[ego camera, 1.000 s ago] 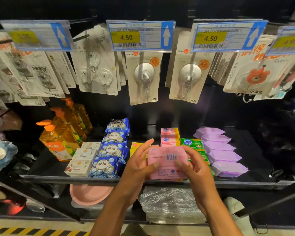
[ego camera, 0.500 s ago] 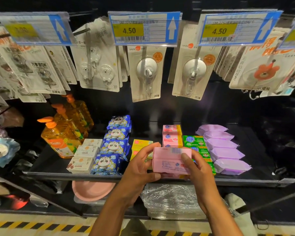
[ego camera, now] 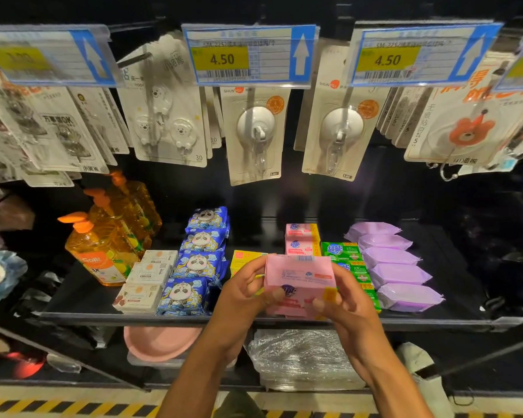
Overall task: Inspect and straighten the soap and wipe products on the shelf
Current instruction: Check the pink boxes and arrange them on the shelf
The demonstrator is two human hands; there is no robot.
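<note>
One black shelf [ego camera: 103,318] carries soaps and wipes in front-to-back rows, easy for us to scan; above its front edge, before the other pink packs [ego camera: 298,247], we hold the pink soap pack [ego camera: 299,274] between left hand [ego camera: 239,292] and right hand [ego camera: 349,301], fingers [ego camera: 251,274] curled round its ends, probably to read it. Since a second ago it has tipped; its barcode now sits at the top edge.
</note>
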